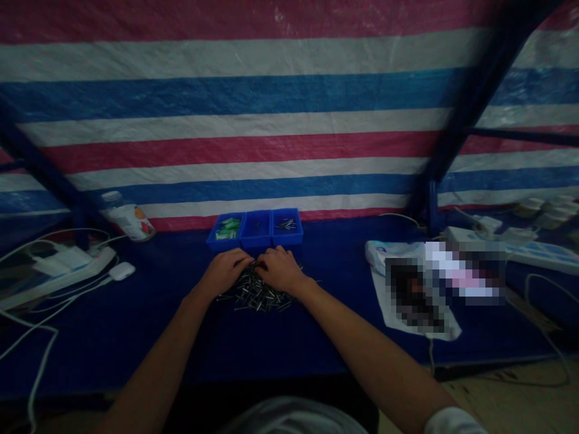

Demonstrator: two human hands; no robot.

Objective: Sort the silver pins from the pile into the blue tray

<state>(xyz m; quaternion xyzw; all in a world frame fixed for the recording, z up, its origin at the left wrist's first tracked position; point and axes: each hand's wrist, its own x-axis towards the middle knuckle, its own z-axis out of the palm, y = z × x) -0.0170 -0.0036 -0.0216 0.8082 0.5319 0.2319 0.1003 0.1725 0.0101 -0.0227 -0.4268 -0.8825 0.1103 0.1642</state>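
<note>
A heap of thin metal pins, like small nails or rivets (260, 292), lies on the blue tabletop. My left hand (227, 269) rests at the heap's far left edge, its fingers bent and pressed together. Close beside it, my right hand (281, 269) curls over the heap's far right side, fingertips pointing inward. Whatever sits between the fingertips of either hand is too small and dark to make out. Just beyond the hands stand three joined blue bins: the left bin (221, 245) holds small green packets (228, 228), the middle one (256, 240) a few tiny bits, the right one (289, 239) some metal pins.
To the left are a bottle (131, 218) and a power strip (102, 263) with white cables. On the right lie a plastic packet (377, 253), blurred-out items and another power strip (538, 253). A striped sheet (280, 120) hangs behind the blue table (253, 349).
</note>
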